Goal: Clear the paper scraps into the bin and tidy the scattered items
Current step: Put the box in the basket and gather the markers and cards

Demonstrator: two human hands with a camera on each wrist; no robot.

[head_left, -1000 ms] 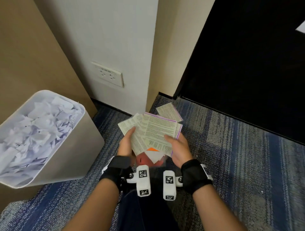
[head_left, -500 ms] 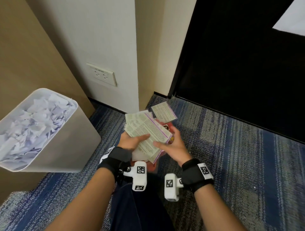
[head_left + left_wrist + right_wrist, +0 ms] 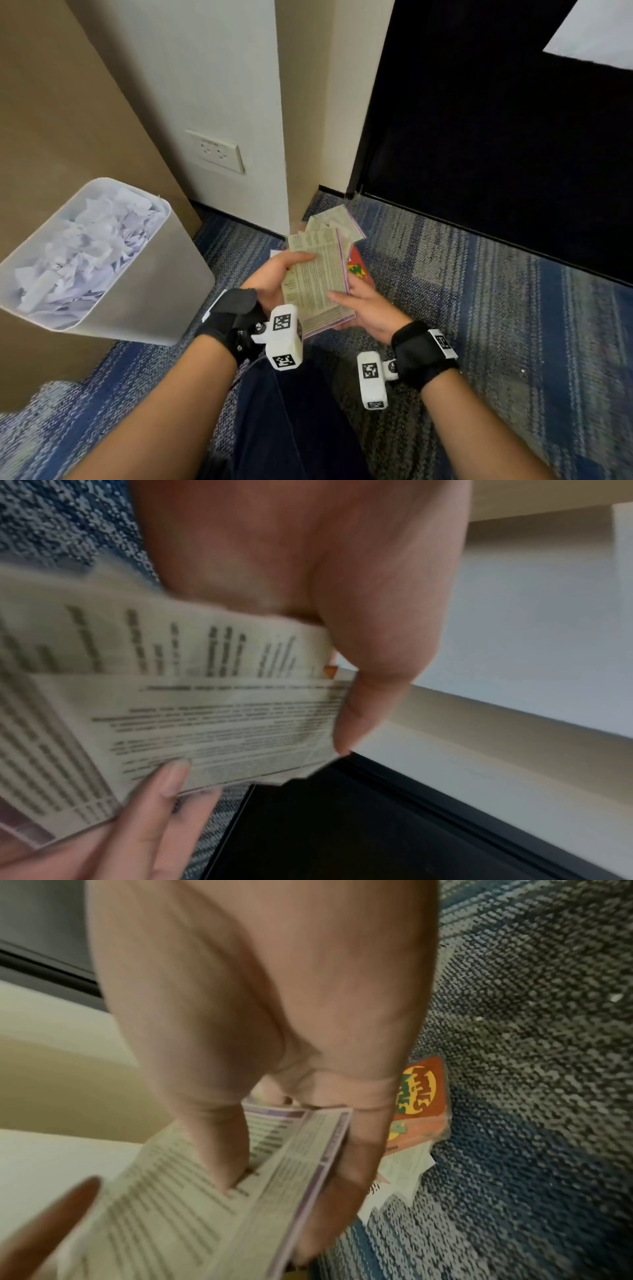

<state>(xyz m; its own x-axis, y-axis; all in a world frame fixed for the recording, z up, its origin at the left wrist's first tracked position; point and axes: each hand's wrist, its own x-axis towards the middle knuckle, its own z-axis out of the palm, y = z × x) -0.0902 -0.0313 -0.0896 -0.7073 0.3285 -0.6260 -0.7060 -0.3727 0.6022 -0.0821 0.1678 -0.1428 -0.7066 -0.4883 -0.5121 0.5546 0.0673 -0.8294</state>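
Gripping a stack of printed cream leaflets with purple borders (image 3: 317,284), the left hand (image 3: 270,279) and right hand (image 3: 368,308) hold it above blue-grey striped carpet (image 3: 479,274); a white plastic bin (image 3: 164,274) full of crumpled white paper scraps (image 3: 85,246) stands to the left. Left wrist view: the thumb presses the leaflets' top. Right wrist view: a red-orange packet (image 3: 423,1104) lies on the carpet beside the fingers (image 3: 363,1150) curled under the stack.

I see open carpet (image 3: 496,325) to the right; on the left the bin (image 3: 144,298) stands near, and the wall corner (image 3: 284,137) blocks straight ahead.
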